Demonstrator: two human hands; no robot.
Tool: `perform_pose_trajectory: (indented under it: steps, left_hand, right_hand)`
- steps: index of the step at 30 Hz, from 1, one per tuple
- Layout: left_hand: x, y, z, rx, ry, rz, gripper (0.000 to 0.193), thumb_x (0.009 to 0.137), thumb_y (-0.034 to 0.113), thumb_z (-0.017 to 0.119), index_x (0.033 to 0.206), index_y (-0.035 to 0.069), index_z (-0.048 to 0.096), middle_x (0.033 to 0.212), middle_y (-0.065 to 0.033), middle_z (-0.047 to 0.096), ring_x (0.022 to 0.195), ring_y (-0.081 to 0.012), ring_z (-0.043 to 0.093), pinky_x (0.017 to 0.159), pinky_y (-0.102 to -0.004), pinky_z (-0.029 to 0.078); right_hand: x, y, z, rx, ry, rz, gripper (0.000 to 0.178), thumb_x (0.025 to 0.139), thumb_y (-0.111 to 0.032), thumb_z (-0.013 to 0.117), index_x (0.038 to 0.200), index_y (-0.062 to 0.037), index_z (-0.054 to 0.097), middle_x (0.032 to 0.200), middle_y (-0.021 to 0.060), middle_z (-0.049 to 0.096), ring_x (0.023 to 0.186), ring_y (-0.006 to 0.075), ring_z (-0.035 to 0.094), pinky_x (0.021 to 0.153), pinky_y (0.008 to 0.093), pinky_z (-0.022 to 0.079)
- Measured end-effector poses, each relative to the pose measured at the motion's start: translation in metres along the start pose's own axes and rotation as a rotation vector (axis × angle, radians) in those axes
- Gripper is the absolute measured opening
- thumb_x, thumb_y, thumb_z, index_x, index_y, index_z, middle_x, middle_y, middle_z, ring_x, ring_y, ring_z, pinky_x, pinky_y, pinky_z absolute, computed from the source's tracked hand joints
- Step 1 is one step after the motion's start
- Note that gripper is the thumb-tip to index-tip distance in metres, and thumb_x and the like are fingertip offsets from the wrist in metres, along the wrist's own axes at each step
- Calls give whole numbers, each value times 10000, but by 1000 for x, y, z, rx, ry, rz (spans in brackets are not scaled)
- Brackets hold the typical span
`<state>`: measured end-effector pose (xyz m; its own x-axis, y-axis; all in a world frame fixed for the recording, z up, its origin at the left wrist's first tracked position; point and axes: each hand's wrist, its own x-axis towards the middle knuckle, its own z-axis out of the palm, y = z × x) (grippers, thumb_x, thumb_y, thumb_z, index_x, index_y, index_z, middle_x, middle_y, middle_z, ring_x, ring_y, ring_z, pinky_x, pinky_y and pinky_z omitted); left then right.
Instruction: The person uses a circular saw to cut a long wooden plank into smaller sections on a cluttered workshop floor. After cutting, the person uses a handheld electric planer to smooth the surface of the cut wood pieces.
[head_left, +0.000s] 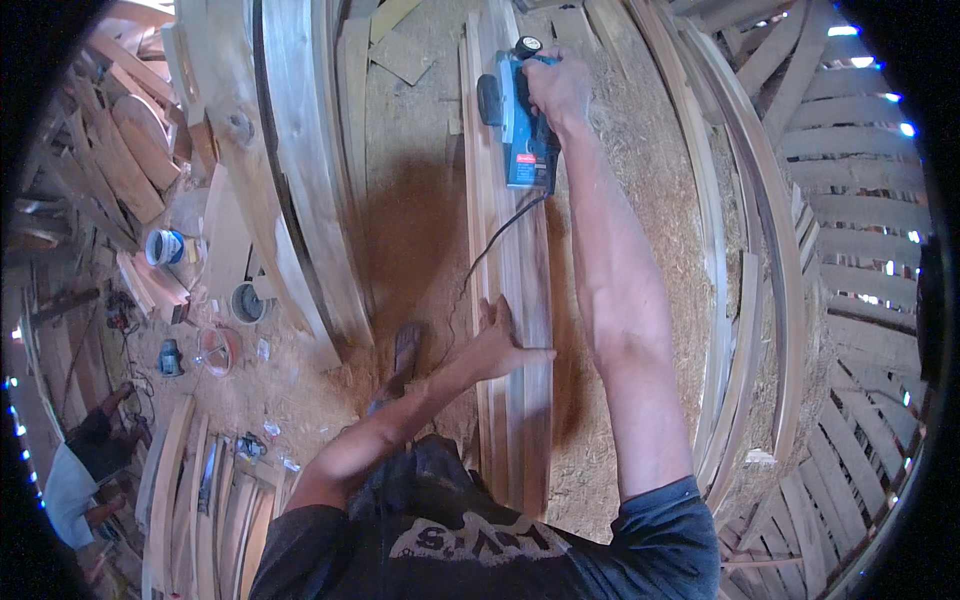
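My right hand [562, 92] is wrapped round the handle of a teal electric hand planer [522, 150]. The planer rests on the far part of a long wooden board [535, 430], which runs away from my body. A black cord [500, 232] trails from the tool's near end along the wood toward me. Lower down, my left hand [497, 345] lies on the same board with its fingers spread, gripping nothing. Beneath the planer, its contact with the wood is hidden.
Long planks [310, 170] lie at left, and curved timbers [745, 200] at right. Sawdust covers the ground [630, 180]. Buckets [248, 302] and another power tool [170, 357] are on the left. Another person [85, 470] works at far left.
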<state>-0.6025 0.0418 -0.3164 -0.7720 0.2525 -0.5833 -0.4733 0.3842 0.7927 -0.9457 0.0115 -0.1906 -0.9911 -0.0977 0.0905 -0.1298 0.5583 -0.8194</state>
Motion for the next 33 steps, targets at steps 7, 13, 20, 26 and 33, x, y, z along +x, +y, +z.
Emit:
perform_pose_trajectory:
  steps: [7, 13, 20, 26, 33]
  left_hand:
    - [8, -15, 6, -46, -53, 27, 1620, 683, 828, 776, 1560, -141, -182, 1632, -447, -92, 1564, -516, -62, 1295, -494, 111]
    - [-2, 22, -33, -61, -249, -144, 1623, 691, 786, 806, 1555, -100, -243, 1572, -470, -257, 1526, -594, 97, 1245, -493, 289]
    - [2, -9, 0, -47, -93, -23, 1632, 671, 779, 822, 1566, -83, -236, 1572, -464, -264, 1514, -605, 139, 1206, -489, 369]
    - [-2, 4, -15, -112, -173, -54, 1629, 669, 778, 822, 1567, -91, -223, 1569, -472, -258, 1528, -603, 12, 1232, -509, 313]
    - [-3, -4, -4, -177, -75, -41, 1666, 614, 793, 847, 1592, -28, -225, 1606, -401, -280, 1525, -566, 158, 1202, -529, 383]
  right_hand:
    - [88, 17, 31, -52, 30, -76, 341, 835, -153, 723, 1111, 35, 659, 695, 113, 671, 521, 194, 628, 467, 354, 495]
    - [155, 25, 50, -27, 22, -98, 318, 825, -155, 741, 1062, 40, 659, 689, 107, 665, 526, 196, 629, 465, 355, 501]
    - [161, -49, 71, -127, -10, -31, 286, 832, -167, 728, 1033, 26, 666, 682, 113, 664, 527, 206, 631, 501, 356, 514]
    - [223, -23, 77, -131, 7, -90, 290, 836, -171, 722, 1050, 19, 672, 719, 128, 674, 572, 224, 642, 542, 367, 519]
    - [243, -23, 89, -103, 16, -164, 296, 841, -175, 715, 1069, 10, 679, 762, 146, 685, 626, 246, 654, 591, 379, 525]
